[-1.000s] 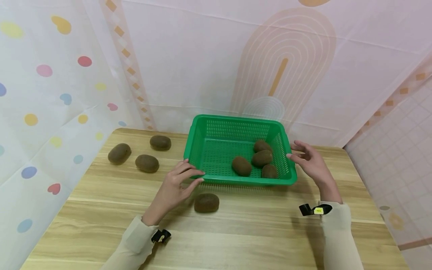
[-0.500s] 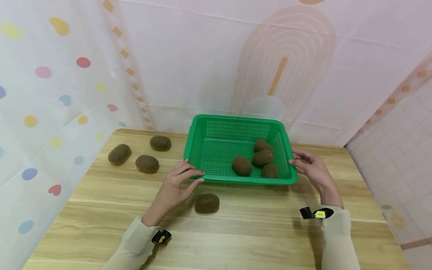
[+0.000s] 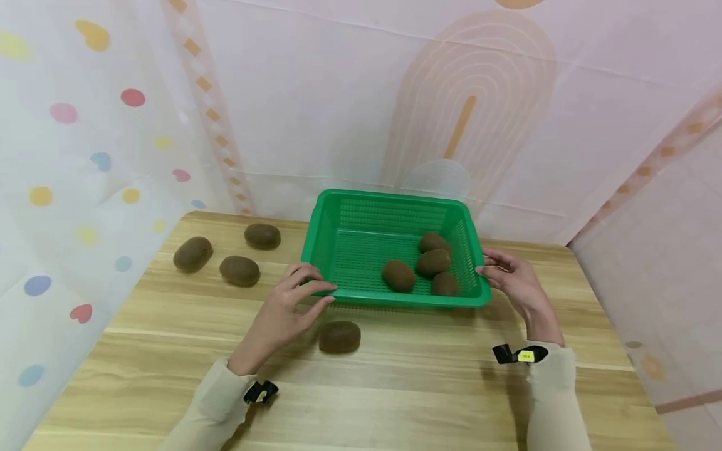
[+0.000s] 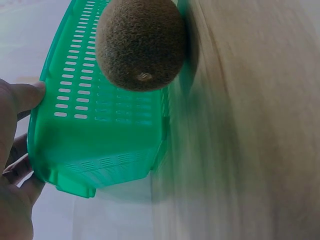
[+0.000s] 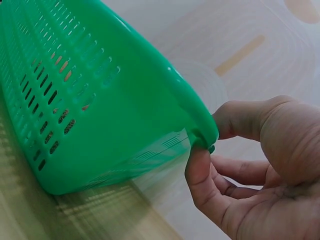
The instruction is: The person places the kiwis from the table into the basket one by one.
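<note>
A green perforated plastic basket [image 3: 372,298] stands on the wooden table with several brown kiwis [image 3: 398,275] grouped toward its right side. At its front left corner, my left hand [image 3: 284,312] pinches the rim between thumb and fingers. My right hand [image 3: 516,282] grips the right-hand rim; the right wrist view shows the thumb and index finger [image 5: 202,185] around the basket edge [image 5: 175,80]. A single kiwi [image 3: 340,337] lies in front of the basket, close to my left hand, and looms large in the left wrist view.
Three more kiwis lie on the table left of the basket: one at the far left [image 3: 193,254], one behind [image 3: 262,236] and one nearer [image 3: 239,270]. A patterned cloth [image 3: 316,94] hangs right behind the basket and along both sides of the table.
My right hand has come in and lower against the basket's right rim and taken hold of it. My left hand keeps its place on the corner; the whole view has shifted slightly.
</note>
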`<state>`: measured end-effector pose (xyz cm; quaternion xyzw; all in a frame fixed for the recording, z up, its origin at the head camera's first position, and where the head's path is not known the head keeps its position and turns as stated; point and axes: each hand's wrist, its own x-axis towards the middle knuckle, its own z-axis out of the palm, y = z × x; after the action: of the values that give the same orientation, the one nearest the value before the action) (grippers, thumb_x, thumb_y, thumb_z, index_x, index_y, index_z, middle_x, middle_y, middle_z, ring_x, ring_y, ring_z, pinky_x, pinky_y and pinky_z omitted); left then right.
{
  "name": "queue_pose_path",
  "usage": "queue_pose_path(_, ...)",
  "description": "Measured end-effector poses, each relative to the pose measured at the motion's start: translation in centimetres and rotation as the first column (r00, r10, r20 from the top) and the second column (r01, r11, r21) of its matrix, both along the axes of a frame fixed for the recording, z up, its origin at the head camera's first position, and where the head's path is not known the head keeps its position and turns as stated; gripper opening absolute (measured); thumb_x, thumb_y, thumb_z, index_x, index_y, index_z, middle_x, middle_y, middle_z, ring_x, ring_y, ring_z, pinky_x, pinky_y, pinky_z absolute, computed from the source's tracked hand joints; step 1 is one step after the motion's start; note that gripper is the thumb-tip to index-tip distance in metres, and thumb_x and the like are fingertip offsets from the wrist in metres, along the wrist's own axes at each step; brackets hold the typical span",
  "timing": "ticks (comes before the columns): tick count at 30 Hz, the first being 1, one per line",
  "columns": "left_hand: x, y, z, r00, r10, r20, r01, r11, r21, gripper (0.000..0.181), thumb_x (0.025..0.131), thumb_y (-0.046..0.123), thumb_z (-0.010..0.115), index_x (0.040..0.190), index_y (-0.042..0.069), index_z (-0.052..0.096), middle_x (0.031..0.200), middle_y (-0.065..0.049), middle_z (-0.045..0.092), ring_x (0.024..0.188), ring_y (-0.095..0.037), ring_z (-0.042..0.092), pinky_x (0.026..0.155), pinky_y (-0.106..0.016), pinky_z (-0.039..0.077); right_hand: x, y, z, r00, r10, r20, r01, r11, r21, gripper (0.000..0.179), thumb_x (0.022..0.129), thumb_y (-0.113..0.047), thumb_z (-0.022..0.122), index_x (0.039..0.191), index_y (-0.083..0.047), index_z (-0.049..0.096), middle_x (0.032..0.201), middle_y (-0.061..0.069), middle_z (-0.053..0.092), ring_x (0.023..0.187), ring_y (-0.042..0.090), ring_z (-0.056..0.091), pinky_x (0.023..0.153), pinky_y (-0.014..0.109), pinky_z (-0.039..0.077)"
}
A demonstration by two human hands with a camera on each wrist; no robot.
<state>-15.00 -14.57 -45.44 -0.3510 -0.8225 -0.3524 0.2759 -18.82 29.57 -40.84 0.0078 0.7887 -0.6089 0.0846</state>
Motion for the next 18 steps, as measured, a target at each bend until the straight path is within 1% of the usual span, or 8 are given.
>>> queue_pose_path(3, -0.1, -0.2, 0.3, 1.000, 0.008, -0.007, -0.008, 1.000, 0.003, 0.025, 0.080, 0.007, 0.086, 0.103, 0.012, 0.078, 0.106, -0.007, 0.067, 0.123, -0.033, 0.055, 0.116, -0.028, 0.042, -0.1, 0.0, -0.1, 1.000, 0.002, -0.001, -0.002, 1.000, -0.006, 0.060, 0.101, -0.011, 0.063, 0.155, 0.003, 0.039, 0.119, 0.000, 0.058, 0.101, 0.000, 0.064, 0.089, 0.018, 0.060)
queue_pose_path(4, -0.1, -0.2, 0.3, 1.000, 0.011, -0.008, -0.011, 1.000, 0.006, 0.026, 0.079, 0.007, 0.087, 0.103, 0.013, 0.078, 0.108, -0.008, 0.067, 0.126, -0.034, 0.054, 0.119, -0.028, 0.040, -0.1, 0.0, -0.1, 1.000, 0.001, -0.001, -0.001, 1.000, -0.007, 0.060, 0.101, -0.011, 0.064, 0.155, 0.003, 0.039, 0.120, 0.000, 0.059, 0.101, -0.001, 0.064, 0.089, 0.018, 0.060)
queue_pose_path(7, 0.0, -0.5, 0.2, 1.000, 0.021, 0.009, -0.021, 1.000, 0.019, 0.033, 0.078, 0.009, 0.088, 0.109, 0.012, 0.077, 0.114, -0.010, 0.068, 0.128, -0.037, 0.053, 0.120, -0.026, 0.038, -0.1, 0.0, -0.2, 1.000, -0.003, 0.002, 0.003, 1.000, -0.005, 0.060, 0.101, -0.011, 0.064, 0.155, 0.002, 0.040, 0.120, 0.000, 0.058, 0.101, -0.001, 0.064, 0.089, 0.018, 0.060)
queue_pose_path(11, 0.2, -1.0, 0.0, 0.996, 0.052, 0.073, -0.054, 0.998, 0.030, 0.049, 0.079, 0.012, 0.089, 0.125, 0.013, 0.071, 0.129, -0.013, 0.064, 0.130, -0.036, 0.053, 0.119, -0.026, 0.039, -0.1, 0.1, -0.3, 1.000, -0.010, 0.006, 0.010, 1.000, 0.007, 0.060, 0.101, -0.012, 0.063, 0.155, 0.001, 0.040, 0.122, 0.001, 0.057, 0.102, -0.001, 0.064, 0.089, 0.018, 0.059)
queue_pose_path(13, 0.4, -1.2, -0.1, 0.991, 0.076, 0.111, -0.080, 0.996, 0.035, 0.058, 0.079, 0.015, 0.090, 0.132, 0.014, 0.067, 0.135, -0.015, 0.061, 0.133, -0.034, 0.051, 0.119, -0.025, 0.039, -0.1, 0.1, -0.3, 1.000, -0.009, 0.004, 0.009, 1.000, 0.014, 0.060, 0.102, -0.013, 0.063, 0.155, 0.000, 0.040, 0.123, 0.002, 0.057, 0.102, -0.001, 0.064, 0.089, 0.017, 0.059)
queue_pose_path(15, 0.5, -1.5, -0.1, 0.984, 0.102, 0.146, -0.109, 0.993, 0.041, 0.066, 0.079, 0.016, 0.090, 0.139, 0.014, 0.063, 0.140, -0.016, 0.057, 0.135, -0.031, 0.049, 0.118, -0.023, 0.037, -0.2, 0.2, -0.4, 1.000, -0.007, 0.001, 0.007, 1.000, 0.017, 0.059, 0.102, -0.014, 0.063, 0.155, -0.001, 0.041, 0.125, 0.004, 0.057, 0.103, 0.000, 0.063, 0.089, 0.017, 0.059)
queue_pose_path(18, 0.6, -1.8, -0.1, 0.975, 0.124, 0.183, -0.136, 0.989, 0.055, 0.074, 0.079, 0.016, 0.090, 0.145, 0.011, 0.057, 0.145, -0.016, 0.054, 0.137, -0.030, 0.048, 0.119, -0.019, 0.034, -0.2, 0.2, -0.5, 1.000, -0.004, 0.000, 0.004, 1.000, 0.015, 0.059, 0.102, -0.014, 0.063, 0.156, -0.002, 0.040, 0.127, 0.006, 0.056, 0.104, 0.001, 0.063, 0.089, 0.017, 0.059)
